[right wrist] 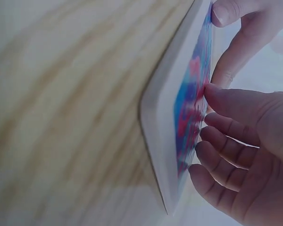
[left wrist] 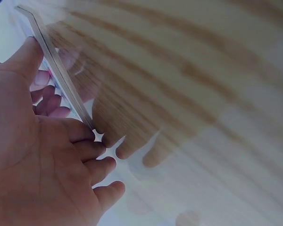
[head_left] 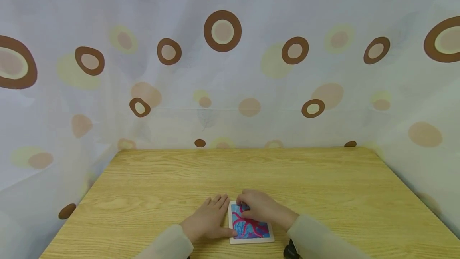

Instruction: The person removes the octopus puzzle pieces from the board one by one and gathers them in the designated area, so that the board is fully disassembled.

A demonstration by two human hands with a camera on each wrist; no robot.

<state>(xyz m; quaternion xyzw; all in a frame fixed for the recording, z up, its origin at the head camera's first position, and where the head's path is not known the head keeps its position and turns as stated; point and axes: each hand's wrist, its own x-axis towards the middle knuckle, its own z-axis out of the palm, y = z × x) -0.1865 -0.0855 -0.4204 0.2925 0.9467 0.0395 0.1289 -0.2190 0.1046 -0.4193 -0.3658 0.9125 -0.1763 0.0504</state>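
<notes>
my left grip (head_left: pixel 210 221), spread and loose, steadies the framed picture (head_left: pixel 251 232) on the bench (head_left: pixel 143 195), probably against sliding; my right grip (head_left: pixel 264 209) touches its face, but whether it pinches something, i cannot tell.

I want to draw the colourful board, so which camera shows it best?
The head view: there the colourful board shows its picture from above, partly covered. The right wrist view shows a pale corner and a slanted strip of picture; the left wrist view, mostly its thin edge.
</notes>
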